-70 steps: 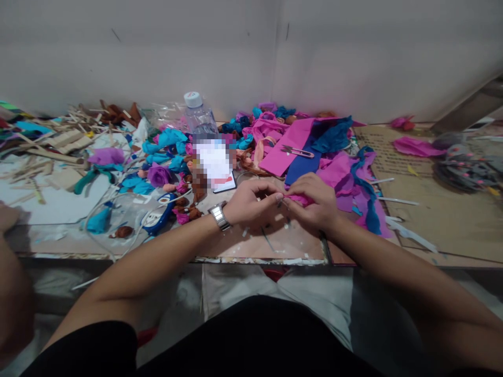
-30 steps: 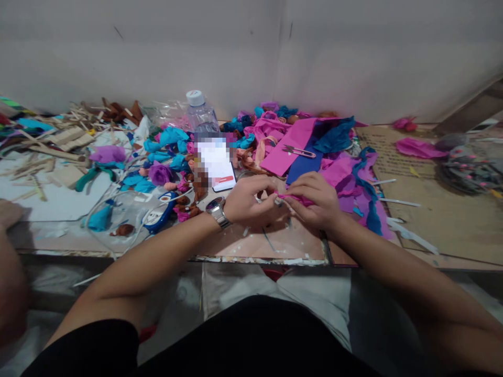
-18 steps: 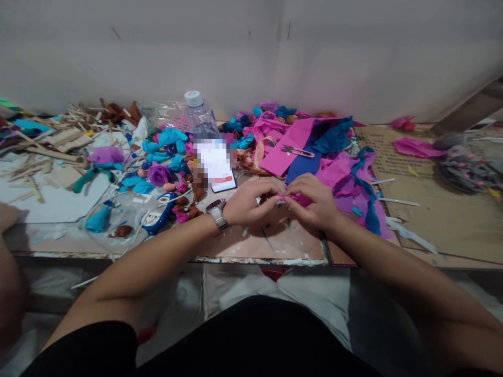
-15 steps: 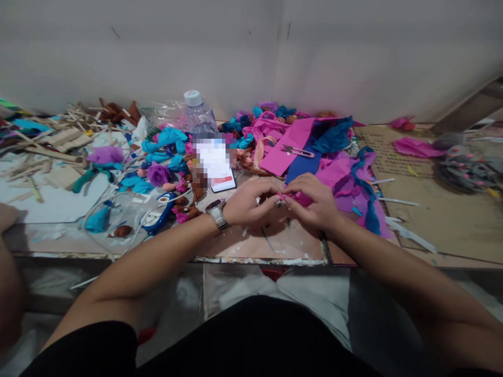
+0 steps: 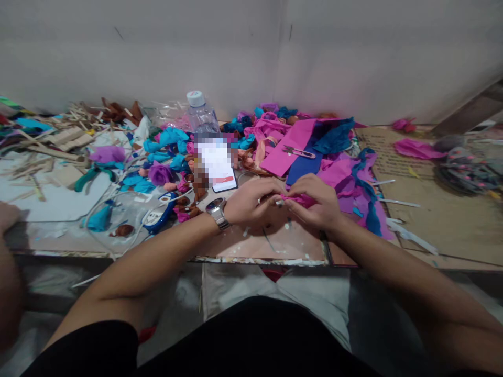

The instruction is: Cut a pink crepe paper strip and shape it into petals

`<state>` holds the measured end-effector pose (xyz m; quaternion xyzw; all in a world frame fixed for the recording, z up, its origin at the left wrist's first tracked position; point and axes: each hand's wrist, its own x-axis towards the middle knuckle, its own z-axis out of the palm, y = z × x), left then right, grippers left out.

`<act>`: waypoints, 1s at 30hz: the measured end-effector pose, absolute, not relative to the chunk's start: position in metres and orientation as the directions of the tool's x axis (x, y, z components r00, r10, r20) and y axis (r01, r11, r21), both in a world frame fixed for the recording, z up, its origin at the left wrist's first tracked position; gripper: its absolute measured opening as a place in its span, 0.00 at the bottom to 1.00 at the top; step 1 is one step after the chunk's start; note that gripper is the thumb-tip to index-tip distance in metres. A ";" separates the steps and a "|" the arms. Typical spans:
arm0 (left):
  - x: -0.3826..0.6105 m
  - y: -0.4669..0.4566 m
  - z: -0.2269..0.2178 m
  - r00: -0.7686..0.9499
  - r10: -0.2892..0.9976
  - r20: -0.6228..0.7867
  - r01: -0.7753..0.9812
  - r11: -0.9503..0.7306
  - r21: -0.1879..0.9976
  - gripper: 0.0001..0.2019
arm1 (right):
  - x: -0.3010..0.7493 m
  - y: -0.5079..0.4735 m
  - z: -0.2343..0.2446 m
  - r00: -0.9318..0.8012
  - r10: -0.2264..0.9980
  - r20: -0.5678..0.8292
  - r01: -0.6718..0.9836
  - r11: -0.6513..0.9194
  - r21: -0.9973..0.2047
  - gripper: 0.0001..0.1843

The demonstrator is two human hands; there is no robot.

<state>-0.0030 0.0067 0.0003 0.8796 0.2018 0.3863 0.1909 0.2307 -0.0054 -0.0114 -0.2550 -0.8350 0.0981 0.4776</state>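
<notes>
Just above the table's front part, my left hand (image 5: pixel 251 201) and my right hand (image 5: pixel 314 201) meet at their fingertips. Both pinch a small piece of pink crepe paper (image 5: pixel 301 200), most of it hidden by the fingers. A small pale bit shows at the left fingertips; I cannot make out what it is. Behind the hands lie a pink paper sheet (image 5: pixel 277 152) and a blue sheet (image 5: pixel 302 167), with thread snips (image 5: pixel 299 152) resting on the pink one. A phone (image 5: pixel 223 180) with a lit, partly blurred screen lies beyond my left hand.
Paper flowers (image 5: pixel 159 173), a clear bottle (image 5: pixel 202 112) and a blue device with a cord (image 5: pixel 157 212) crowd the left. Further left are wood sticks (image 5: pixel 65 141), green-handled pliers (image 5: pixel 86 179) and another person's hand (image 5: pixel 8 215). Cardboard (image 5: pixel 440 209) covers the right side.
The fingertips have drawn slightly apart, and a little more pink crepe paper shows between them. The arms stay nearly in place; the view has shifted slightly.
</notes>
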 end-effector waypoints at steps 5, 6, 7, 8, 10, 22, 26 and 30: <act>-0.004 0.012 -0.006 0.623 0.459 0.633 0.174 -0.871 0.460 0.12 | 0.230 -0.006 -0.013 -0.403 0.521 0.752 0.356 0.847 -0.396 0.06; -0.004 0.012 -0.007 0.621 0.462 0.633 0.180 -0.870 0.458 0.12 | 0.230 -0.005 -0.013 -0.397 0.523 0.754 0.360 0.845 -0.397 0.06; -0.004 0.012 -0.008 0.619 0.466 0.632 0.188 -0.870 0.457 0.12 | 0.230 -0.005 -0.013 -0.391 0.525 0.756 0.362 0.843 -0.398 0.06; -0.004 0.012 -0.009 0.618 0.467 0.632 0.193 -0.870 0.454 0.12 | 0.230 -0.005 -0.013 -0.388 0.526 0.757 0.364 0.842 -0.398 0.07; -0.004 0.011 -0.009 0.610 0.474 0.635 0.202 -0.868 0.454 0.12 | 0.230 -0.005 -0.013 -0.381 0.522 0.763 0.368 0.843 -0.393 0.06; -0.002 0.007 -0.007 0.588 0.495 0.640 0.237 -0.862 0.448 0.10 | 0.230 -0.005 -0.015 -0.350 0.513 0.784 0.411 0.836 -0.363 0.05; 0.000 0.003 -0.006 0.588 0.515 0.624 0.244 -0.848 0.470 0.10 | 0.231 -0.004 -0.017 -0.345 0.519 0.782 0.394 0.836 -0.381 0.06; 0.000 0.002 -0.007 0.596 0.526 0.607 0.258 -0.841 0.475 0.12 | 0.230 -0.003 -0.018 -0.353 0.535 0.768 0.381 0.832 -0.404 0.07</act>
